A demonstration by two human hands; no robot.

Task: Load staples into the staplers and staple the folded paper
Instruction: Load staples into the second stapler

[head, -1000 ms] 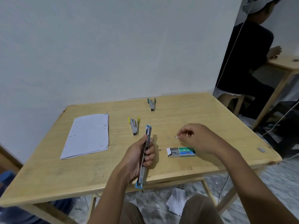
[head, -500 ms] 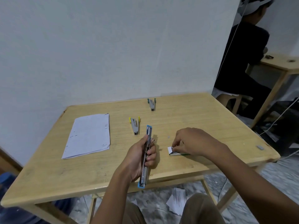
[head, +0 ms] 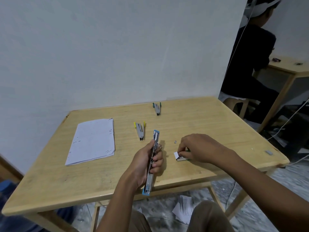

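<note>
Here, at a wooden table (head: 217, 124) by a white wall (head: 117, 56), left hand (head: 143, 164) grips stapler (head: 155, 138); right hand (head: 199, 148) seemingly pinches staple box (head: 181, 159).

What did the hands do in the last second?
The right hand came down from above the table onto the staple box and pinches its open end. The left hand still holds the opened blue stapler; the paper, yellow stapler and green stapler stayed put.

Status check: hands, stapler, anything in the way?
Left hand grips opened blue stapler. Right hand pinches staple box on table. Paper stack lies off to the left; nothing blocking.
</note>
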